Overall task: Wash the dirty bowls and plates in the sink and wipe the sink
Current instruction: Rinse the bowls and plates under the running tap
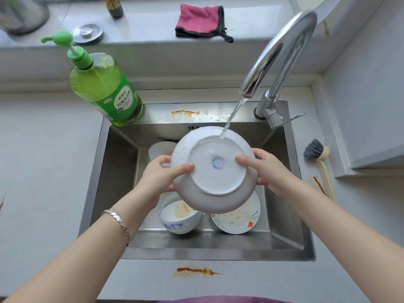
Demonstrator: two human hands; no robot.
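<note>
the left hand (157,173) and right hand (269,171) clamp the white deep plate (218,178) over the sink (105,182). each hand's fingers curl round opposite rims. one left digit (183,169) and one right digit (243,159) press across the underside, and the rest are mostly hidden behind the plate. the plate is upside down, its foot ring and blue stamp facing the camera and its eating face out of sight. being round, it shows no long axis. it tilts, with its near rim lower.

water (231,119) from the faucet (279,51) lands on the foot ring's far edge, beyond and between the fingers. below the left fingers a blue-patterned bowl (179,217) with an orange smear is partly covered by the plate. below the right fingers a flowered plate (238,219) shows only its near half. just beyond the left fingers a white bowl (159,149) peeks out, and a pale vessel (168,133) behind it is hard to make out. a brush (317,154) lies on the tabletop right of the right fingers.
</note>
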